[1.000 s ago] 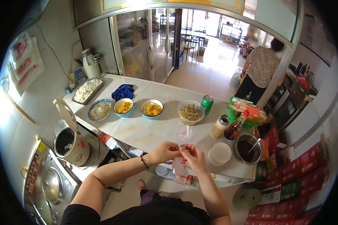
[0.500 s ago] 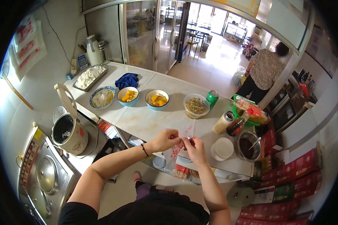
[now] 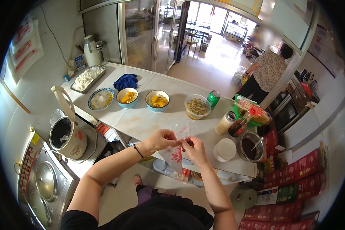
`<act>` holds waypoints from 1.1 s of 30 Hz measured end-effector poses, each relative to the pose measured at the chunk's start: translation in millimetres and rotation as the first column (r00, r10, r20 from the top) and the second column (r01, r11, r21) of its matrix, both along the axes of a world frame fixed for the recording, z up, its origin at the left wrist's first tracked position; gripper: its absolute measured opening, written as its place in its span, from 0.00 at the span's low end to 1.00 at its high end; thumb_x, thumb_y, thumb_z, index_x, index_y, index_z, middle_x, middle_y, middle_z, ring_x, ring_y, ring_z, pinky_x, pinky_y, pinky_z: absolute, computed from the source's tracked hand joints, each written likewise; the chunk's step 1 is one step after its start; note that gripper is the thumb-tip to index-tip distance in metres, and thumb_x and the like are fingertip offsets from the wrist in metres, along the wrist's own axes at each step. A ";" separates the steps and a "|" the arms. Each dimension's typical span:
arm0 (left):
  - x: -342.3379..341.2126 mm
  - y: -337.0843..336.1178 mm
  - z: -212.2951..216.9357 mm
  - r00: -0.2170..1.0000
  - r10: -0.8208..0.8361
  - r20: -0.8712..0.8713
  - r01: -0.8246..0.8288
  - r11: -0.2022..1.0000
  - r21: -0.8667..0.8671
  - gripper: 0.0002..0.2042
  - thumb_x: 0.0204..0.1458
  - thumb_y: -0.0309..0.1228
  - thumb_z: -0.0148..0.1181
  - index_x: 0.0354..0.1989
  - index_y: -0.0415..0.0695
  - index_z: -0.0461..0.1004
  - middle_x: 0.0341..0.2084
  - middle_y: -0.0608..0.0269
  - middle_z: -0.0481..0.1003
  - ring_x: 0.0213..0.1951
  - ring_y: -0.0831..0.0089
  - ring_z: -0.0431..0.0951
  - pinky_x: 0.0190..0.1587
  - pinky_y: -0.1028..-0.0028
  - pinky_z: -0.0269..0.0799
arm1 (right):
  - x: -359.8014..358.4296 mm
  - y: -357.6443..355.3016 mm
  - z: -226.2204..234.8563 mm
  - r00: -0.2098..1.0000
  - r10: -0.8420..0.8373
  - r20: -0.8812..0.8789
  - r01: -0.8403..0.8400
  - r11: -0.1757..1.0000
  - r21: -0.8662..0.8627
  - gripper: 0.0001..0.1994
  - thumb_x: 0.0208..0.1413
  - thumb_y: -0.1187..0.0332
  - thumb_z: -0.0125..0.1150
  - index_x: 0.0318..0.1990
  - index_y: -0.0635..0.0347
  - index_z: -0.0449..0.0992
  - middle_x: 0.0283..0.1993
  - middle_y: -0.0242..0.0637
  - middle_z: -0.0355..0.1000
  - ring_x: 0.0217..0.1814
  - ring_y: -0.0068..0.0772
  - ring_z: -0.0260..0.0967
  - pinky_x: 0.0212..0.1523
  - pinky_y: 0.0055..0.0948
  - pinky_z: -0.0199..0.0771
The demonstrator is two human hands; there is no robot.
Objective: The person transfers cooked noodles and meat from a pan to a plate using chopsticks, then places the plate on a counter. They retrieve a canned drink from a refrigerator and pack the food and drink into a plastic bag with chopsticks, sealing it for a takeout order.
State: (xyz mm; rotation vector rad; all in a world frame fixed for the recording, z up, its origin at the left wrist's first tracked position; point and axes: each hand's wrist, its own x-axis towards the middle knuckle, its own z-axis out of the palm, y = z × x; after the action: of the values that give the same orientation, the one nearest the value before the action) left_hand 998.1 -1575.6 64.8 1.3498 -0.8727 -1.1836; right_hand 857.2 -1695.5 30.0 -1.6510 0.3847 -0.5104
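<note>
My left hand [image 3: 159,141] and my right hand [image 3: 195,149] meet over the near edge of the counter [image 3: 136,124]. Between them they pinch a thin clear plastic bag [image 3: 176,156] with red print, one part standing above my fingers and the rest hanging below. Beyond my hands is a clear plastic tub [image 3: 197,107] of shredded food, with a green can [image 3: 213,99] beside it. Two blue bowls [image 3: 157,109] [image 3: 127,105] holding yellow chunks stand farther left. White stacked tubs or lids [image 3: 225,149] lie right of my right hand.
A patterned plate of rice [image 3: 101,99], a rice tray [image 3: 87,79] and a blue cloth [image 3: 125,81] occupy the left counter. An open rice cooker [image 3: 74,143] stands at left. A metal bowl with a spoon [image 3: 250,147] and bottles [image 3: 225,123] crowd the right. Another person [image 3: 270,69] stands beyond.
Both hands stay on the plastic bag and have shifted slightly left in the view. The bag's lower part looks more spread. The other person's body has turned a little.
</note>
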 end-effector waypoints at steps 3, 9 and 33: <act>0.7 0.9 1.9 0.977 0.147 -0.157 -0.130 0.985 0.114 0.05 0.46 0.27 0.60 0.25 0.42 0.70 0.19 0.70 0.71 0.19 0.85 0.68 0.21 0.83 0.62 | -6.4 1.6 7.5 0.998 0.045 0.033 -0.046 0.998 0.033 0.09 0.54 0.67 0.58 0.26 0.63 0.69 0.24 0.27 0.68 0.25 0.12 0.61 0.26 0.15 0.64; 46.0 -7.5 -68.6 0.663 0.367 0.652 -0.394 0.912 -0.113 0.04 0.45 0.26 0.58 0.25 0.42 0.68 0.21 0.65 0.72 0.23 0.75 0.73 0.24 0.74 0.69 | -14.9 -7.9 -8.5 0.978 -0.074 0.196 0.040 0.984 0.174 0.08 0.53 0.73 0.55 0.24 0.60 0.65 0.29 0.29 0.69 0.28 0.13 0.60 0.30 0.15 0.64; 33.7 -11.9 7.5 0.458 0.485 0.745 -0.425 0.855 -0.296 0.20 0.50 0.44 0.56 0.19 0.37 0.69 0.09 0.59 0.61 0.15 0.72 0.61 0.20 0.70 0.58 | -6.0 -6.4 38.7 0.968 -0.251 0.007 0.194 0.732 -0.653 0.37 0.43 0.65 0.64 0.59 0.65 0.51 0.59 0.52 0.54 0.63 0.46 0.50 0.59 0.38 0.54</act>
State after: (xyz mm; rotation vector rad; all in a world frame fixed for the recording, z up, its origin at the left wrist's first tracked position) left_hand 1031.8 -1587.5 72.3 1.9467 -1.0407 -0.0349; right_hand 851.2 -1701.9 68.7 -2.3268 0.5063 -0.8261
